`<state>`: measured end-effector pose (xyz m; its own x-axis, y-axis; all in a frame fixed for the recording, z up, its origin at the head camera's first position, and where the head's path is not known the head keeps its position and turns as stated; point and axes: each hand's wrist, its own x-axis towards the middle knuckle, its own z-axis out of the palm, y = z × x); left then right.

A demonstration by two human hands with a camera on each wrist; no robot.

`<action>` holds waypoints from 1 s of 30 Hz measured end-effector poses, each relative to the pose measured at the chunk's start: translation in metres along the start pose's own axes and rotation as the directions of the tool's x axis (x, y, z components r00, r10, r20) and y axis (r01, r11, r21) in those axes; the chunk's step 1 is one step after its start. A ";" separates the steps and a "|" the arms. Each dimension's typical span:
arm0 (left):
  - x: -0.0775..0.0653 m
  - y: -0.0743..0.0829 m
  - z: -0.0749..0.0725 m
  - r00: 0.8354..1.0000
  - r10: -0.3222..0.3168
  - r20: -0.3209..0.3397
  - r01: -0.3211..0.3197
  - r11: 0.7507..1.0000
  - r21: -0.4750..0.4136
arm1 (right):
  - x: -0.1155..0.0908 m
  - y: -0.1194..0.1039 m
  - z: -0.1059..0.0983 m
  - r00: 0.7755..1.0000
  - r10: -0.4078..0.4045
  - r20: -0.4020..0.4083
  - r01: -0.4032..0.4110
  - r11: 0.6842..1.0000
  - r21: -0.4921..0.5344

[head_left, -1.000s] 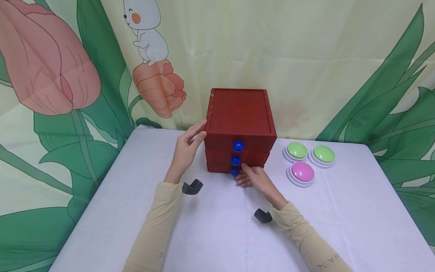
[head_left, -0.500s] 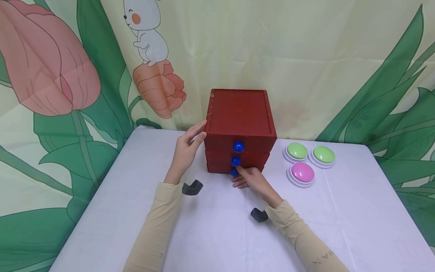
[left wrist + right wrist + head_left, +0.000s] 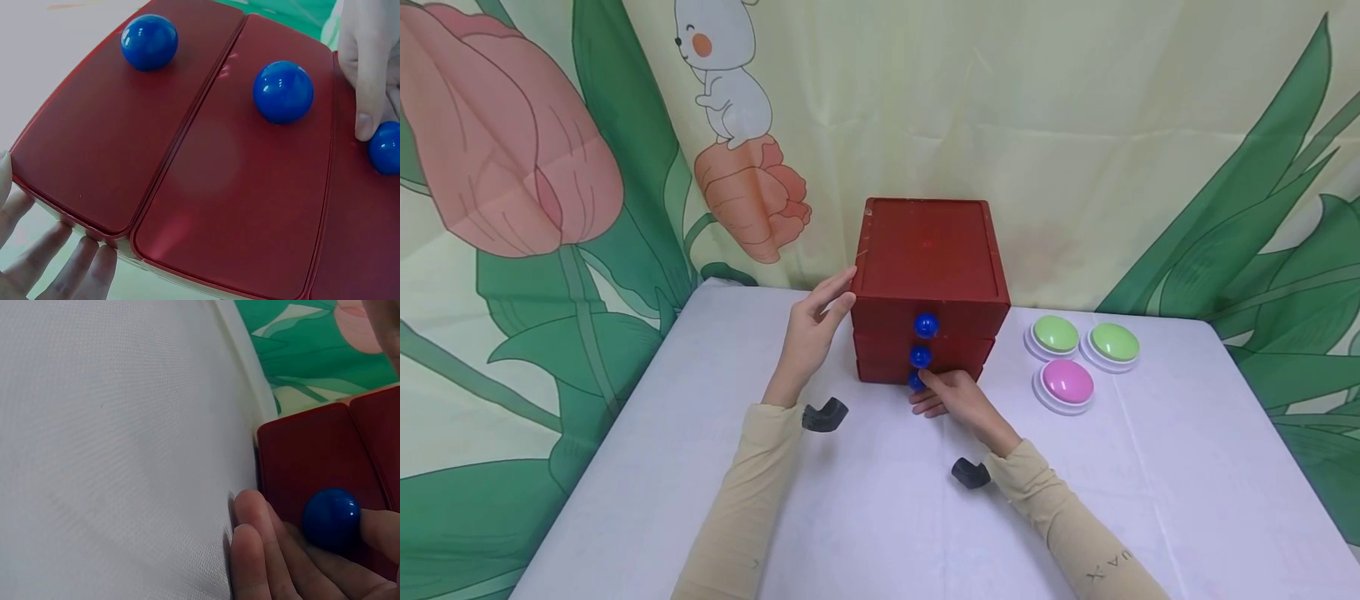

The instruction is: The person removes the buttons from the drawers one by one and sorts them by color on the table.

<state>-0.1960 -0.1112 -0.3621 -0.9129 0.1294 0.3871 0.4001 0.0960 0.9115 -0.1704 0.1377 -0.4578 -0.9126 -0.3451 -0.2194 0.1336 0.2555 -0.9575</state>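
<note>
A dark red drawer cabinet (image 3: 928, 250) with blue ball knobs down its front stands at the back of the table. My left hand (image 3: 808, 333) rests straight fingers against the cabinet's left side, near its upper front edge. Low on the front, my right hand (image 3: 958, 398) pinches the bottom knob (image 3: 331, 519), its thumb on one side and fingers on the other. In the left wrist view the top knob (image 3: 149, 42) and middle knob (image 3: 283, 92) are untouched. All the drawers sit flush with the front.
Two green push buttons (image 3: 1056, 333) and a pink push button (image 3: 1067, 382) stand right of the cabinet. A black angled piece (image 3: 825, 414) shows by the left cuff, another black piece (image 3: 971, 473) by the right cuff. Behind hangs a printed curtain (image 3: 1045, 125).
My right hand has shifted slightly left, bringing its thumb and fingers onto the bottom knob. The left hand and the cabinet have stayed in place.
</note>
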 end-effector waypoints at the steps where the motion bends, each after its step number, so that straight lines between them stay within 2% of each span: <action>1: -0.001 0.004 0.000 1.000 -0.006 0.002 0.006 1.000 0.002 | 0.000 0.000 0.000 1.000 -0.003 0.004 0.003 1.000 0.001; 6: -0.006 0.026 0.002 1.000 -0.024 0.011 0.024 1.000 0.018 | -0.001 0.002 0.001 1.000 0.011 0.004 -0.011 1.000 0.006; 8: -0.006 0.030 0.002 1.000 -0.024 0.012 0.023 0.999 0.021 | -0.001 0.002 0.001 1.000 0.021 0.001 -0.021 1.000 0.010; 16: 0.000 -0.002 0.000 1.000 0.007 -0.006 -0.006 1.000 0.008 | -0.005 0.003 0.001 1.000 0.014 0.021 -0.014 1.000 0.005; 30: -0.001 -0.003 -0.001 1.000 0.012 -0.006 -0.012 1.000 0.016 | -0.020 0.003 0.003 0.998 0.033 0.045 -0.032 0.999 -0.024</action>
<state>-0.1966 -0.1122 -0.3649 -0.9086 0.1242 0.3988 0.4120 0.1101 0.9045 -0.1509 0.1424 -0.4570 -0.8894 -0.3764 -0.2594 0.1539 0.2878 -0.9452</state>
